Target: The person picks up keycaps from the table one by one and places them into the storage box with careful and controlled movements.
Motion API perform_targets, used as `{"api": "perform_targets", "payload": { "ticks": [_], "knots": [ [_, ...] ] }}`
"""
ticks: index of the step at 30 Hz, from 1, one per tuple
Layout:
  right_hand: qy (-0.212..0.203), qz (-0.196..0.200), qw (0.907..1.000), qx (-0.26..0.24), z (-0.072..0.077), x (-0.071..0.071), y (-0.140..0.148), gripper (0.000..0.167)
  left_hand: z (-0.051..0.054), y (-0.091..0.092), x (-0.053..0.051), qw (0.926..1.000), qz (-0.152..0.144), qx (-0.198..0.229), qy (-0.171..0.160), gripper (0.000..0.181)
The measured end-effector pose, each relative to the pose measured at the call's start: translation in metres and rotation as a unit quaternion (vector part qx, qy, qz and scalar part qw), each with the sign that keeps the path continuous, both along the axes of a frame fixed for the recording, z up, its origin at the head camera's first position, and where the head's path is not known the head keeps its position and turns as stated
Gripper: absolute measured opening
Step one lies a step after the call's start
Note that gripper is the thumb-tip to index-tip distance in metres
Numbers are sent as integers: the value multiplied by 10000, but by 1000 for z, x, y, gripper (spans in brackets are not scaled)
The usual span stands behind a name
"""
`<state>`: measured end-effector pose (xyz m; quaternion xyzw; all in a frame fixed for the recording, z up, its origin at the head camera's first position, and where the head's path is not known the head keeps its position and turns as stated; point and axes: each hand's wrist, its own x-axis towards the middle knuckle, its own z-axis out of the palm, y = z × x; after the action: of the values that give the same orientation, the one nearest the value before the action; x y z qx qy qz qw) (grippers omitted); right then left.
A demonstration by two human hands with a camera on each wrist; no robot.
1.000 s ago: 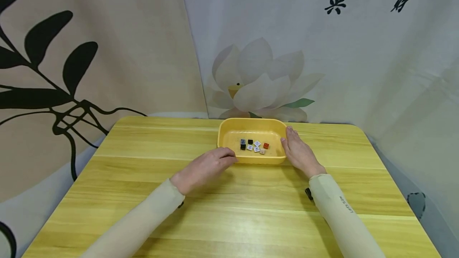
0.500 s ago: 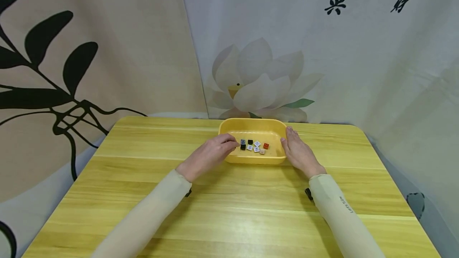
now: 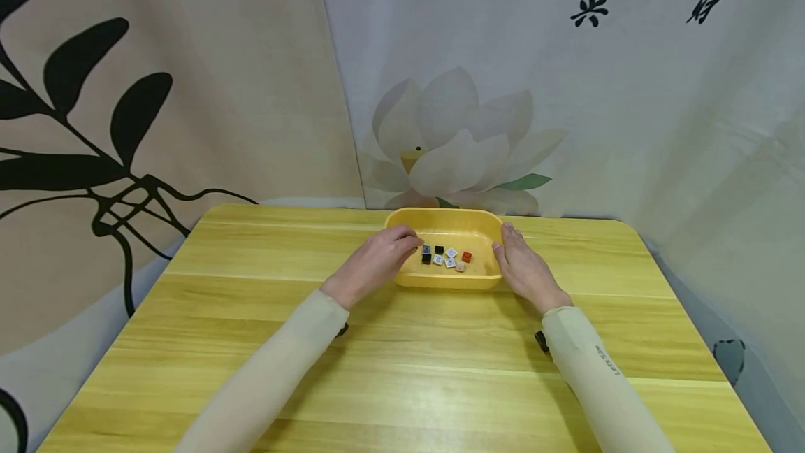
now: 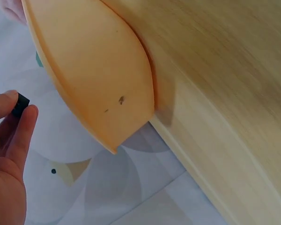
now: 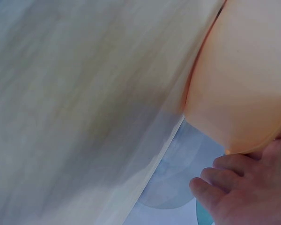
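Observation:
A yellow tray [image 3: 446,283] stands near the table's far edge. In the left wrist view my left hand [image 4: 9,154] pinches a small black cube [image 4: 20,105] between thumb and fingers, above the tray's rim. In the head view that left hand [image 3: 380,261] reaches over the tray's left end. My right hand [image 3: 528,268] rests against the tray's right end with its fingers extended. Inside the tray lie several small cubes: a grey-blue cube [image 3: 425,249], a black cube [image 3: 439,249], white cubes with printed marks [image 3: 451,252], an orange-red cube [image 3: 467,256] and a pale cube [image 3: 460,266].
The tray sits on a wooden table [image 3: 440,369] with light yellow boards. Behind the table hangs a pale curtain [image 3: 660,124] printed with a lotus, dark leaves and brush characters.
My left hand has moved from the tray's near left corner up and to the right, over its left side. The right hand and the cubes in the tray stay where they were.

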<state>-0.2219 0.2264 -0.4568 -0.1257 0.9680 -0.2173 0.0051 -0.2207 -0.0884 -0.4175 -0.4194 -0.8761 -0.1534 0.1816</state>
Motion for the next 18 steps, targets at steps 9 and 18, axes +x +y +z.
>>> {"api": "perform_targets", "payload": {
  "ticks": [9,18],
  "knots": [
    [-31,-12,10000,-23,0,0,1,63,-5,13,-11,9984,477,35,-297,20],
    [20,-2,10000,43,-1,-1,0,64,-9,28,-22,9902,1068,-330,-835,18]
  ]
}}
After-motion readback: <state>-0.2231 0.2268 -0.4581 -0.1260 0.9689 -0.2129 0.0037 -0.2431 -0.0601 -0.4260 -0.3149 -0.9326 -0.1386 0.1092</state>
